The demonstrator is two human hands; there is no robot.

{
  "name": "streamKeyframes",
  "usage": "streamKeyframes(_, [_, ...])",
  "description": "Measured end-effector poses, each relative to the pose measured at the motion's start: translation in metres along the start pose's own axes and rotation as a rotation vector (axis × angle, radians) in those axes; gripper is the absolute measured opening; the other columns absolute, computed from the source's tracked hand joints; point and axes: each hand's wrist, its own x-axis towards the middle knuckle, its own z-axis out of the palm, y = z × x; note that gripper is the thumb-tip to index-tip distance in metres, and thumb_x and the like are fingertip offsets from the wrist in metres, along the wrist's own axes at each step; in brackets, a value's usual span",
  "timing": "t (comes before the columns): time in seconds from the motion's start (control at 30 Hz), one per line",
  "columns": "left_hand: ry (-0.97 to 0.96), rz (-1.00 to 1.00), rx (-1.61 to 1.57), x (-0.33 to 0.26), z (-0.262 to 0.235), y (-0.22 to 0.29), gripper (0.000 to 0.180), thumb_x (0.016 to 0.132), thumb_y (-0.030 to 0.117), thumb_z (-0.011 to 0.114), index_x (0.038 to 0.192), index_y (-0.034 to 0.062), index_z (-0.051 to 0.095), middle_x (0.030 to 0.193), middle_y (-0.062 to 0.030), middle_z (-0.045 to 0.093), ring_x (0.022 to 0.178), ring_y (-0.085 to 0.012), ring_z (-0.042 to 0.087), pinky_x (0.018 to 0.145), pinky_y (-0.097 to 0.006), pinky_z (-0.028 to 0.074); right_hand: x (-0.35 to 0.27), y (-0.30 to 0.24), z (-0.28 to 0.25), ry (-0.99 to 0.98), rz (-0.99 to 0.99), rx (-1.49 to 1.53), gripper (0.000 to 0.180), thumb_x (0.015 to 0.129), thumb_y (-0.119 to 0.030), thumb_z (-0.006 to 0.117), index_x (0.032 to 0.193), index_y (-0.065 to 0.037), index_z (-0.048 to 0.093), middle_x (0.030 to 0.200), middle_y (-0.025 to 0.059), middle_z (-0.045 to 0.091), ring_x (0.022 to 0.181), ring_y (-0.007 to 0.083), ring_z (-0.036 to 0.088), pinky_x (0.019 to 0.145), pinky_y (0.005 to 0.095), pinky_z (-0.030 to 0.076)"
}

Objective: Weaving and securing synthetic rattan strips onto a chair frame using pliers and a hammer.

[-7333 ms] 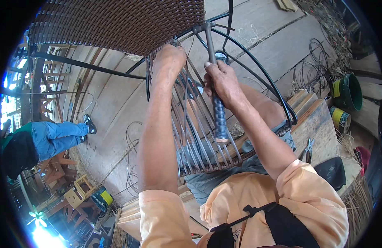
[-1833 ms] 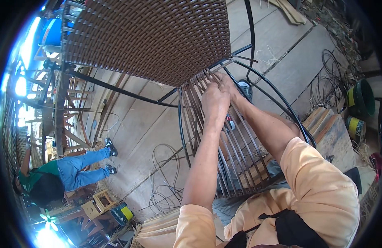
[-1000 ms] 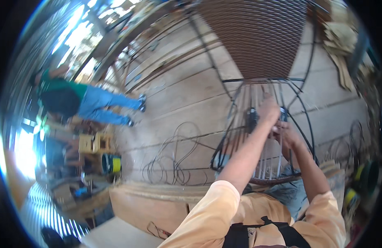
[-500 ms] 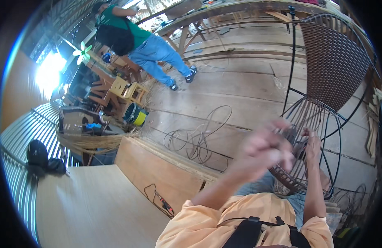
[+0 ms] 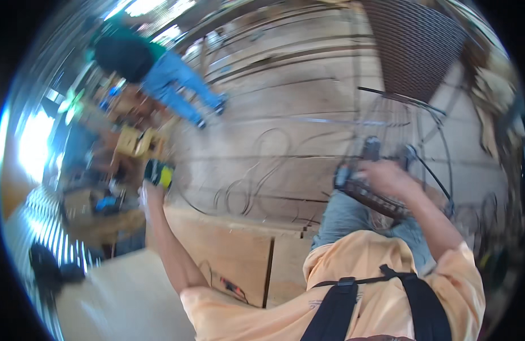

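Observation:
My left hand [image 5: 151, 195] is stretched far out to the left, beside a dark bucket with a yellow-green patch [image 5: 159, 173]. Motion smears its fingers, so their grip is unclear. A thin dark strand [image 5: 189, 206] curves across the floor close to it. My right hand [image 5: 385, 177] is at the brown woven front edge [image 5: 381, 203] of a metal-framed chair, over my lap. Its fingers are curled in, and what they hold is hidden. The chair's tightly woven brown backrest [image 5: 415, 48] rises beyond, with long loose-looking strands across the seat.
Coils of thin strand [image 5: 256, 170] lie on the plank floor. A wooden box [image 5: 217, 241] at my left carries a red and black tool with a cord [image 5: 233, 287]. A person in blue jeans [image 5: 174, 85] stands at the far left, near a small yellow wooden stool [image 5: 138, 142].
My left hand has swung from the chair far out to the left. The right hand has moved left onto the seat's front edge. The view has shifted and blurred.

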Motion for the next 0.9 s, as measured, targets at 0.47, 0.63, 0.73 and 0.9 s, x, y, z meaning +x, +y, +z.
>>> streamKeyframes(0.47, [0.388, -0.090, -1.700, 0.021, -0.052, -0.025, 0.040, 0.086, 0.038, 0.057, 0.103, 0.0015, 0.060, 0.092, -0.0134, 0.062, 0.071, -0.0206, 0.058, 0.062, -0.034, 0.045, 0.012, 0.043, -0.071, 0.198, -0.205, -0.070, 0.029, 0.086, -0.032, 0.056, 0.097, -0.006, 0.060, 0.086, 0.0148, 0.061, 0.083, 0.0307, 0.060, 0.072, 0.0408, 0.046])
streamKeyframes(0.63, [0.559, 0.507, -0.450, 0.035, -0.003, -0.034, 0.056, 0.088, 0.040, 0.052, 0.124, -0.0015, 0.049, 0.110, -0.0244, 0.056, 0.103, -0.0361, 0.050, 0.091, -0.043, 0.036, 0.044, 0.018, -0.033, 0.148, -0.139, -0.303, 0.026, 0.087, -0.030, 0.052, 0.089, -0.007, 0.061, 0.077, 0.0140, 0.062, 0.077, 0.0326, 0.061, 0.067, 0.0432, 0.048])
streamKeyframes(0.73, [0.025, 1.144, -0.880, -0.090, -0.004, 0.115, 0.049, 0.078, 0.003, 0.042, 0.127, -0.0024, 0.045, 0.114, -0.0149, 0.056, 0.071, -0.0164, 0.057, 0.062, -0.028, 0.047, 0.069, -0.078, -0.015, 0.194, -0.460, -0.225, 0.016, 0.077, -0.018, 0.056, 0.080, -0.004, 0.064, 0.080, 0.0184, 0.064, 0.079, 0.0351, 0.062, 0.069, 0.0429, 0.050])
streamKeyframes(0.9, [-0.244, 0.691, -1.402, -0.121, -0.025, 0.124, 0.030, 0.070, -0.004, 0.044, 0.095, 0.0008, 0.060, 0.073, 0.0014, 0.048, 0.055, -0.0067, 0.037, 0.046, -0.022, 0.032, 0.075, -0.063, -0.074, 0.449, -0.852, -0.373, 0.023, 0.081, -0.015, 0.054, 0.100, -0.004, 0.060, 0.098, 0.0160, 0.062, 0.092, 0.0318, 0.058, 0.078, 0.0379, 0.048])
